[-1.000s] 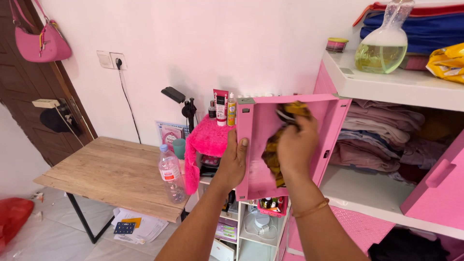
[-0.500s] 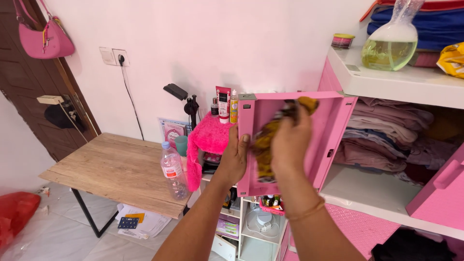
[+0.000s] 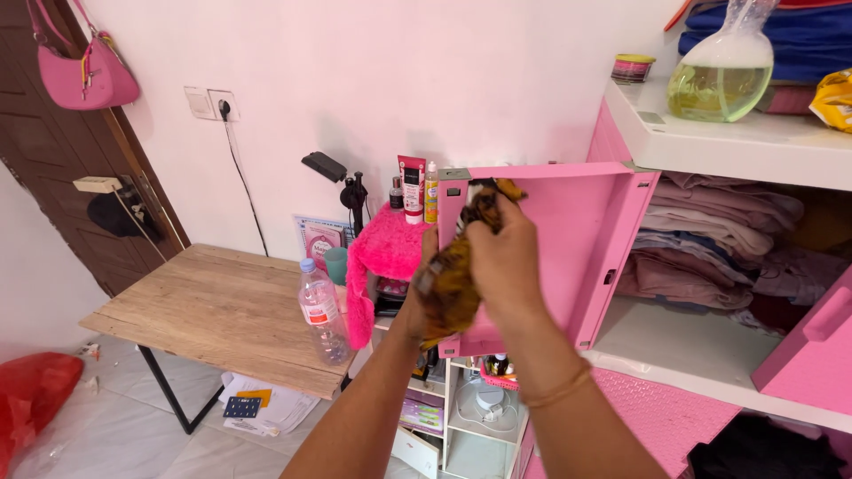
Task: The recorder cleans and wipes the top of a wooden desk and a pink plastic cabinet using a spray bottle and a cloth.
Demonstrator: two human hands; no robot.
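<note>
now brown cloth (image 3: pixel 448 288) bunched between left hand (image 3: pixel 419 297) and right hand (image 3: pixel 504 257).

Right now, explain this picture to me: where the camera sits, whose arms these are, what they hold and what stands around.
There is no machine here. The picture comes from a camera worn on a person's head, looking down and forward, so the two bare arms rising from the bottom edge are that person's own. The left hand and the right hand both grip a crumpled brown and yellow cloth, held up in front of an open pink cupboard door. Behind the door, folded clothes lie stacked on a shelf. To the left stands a wooden table with a clear plastic bottle near its edge. A pink handbag hangs by the dark door.
</note>
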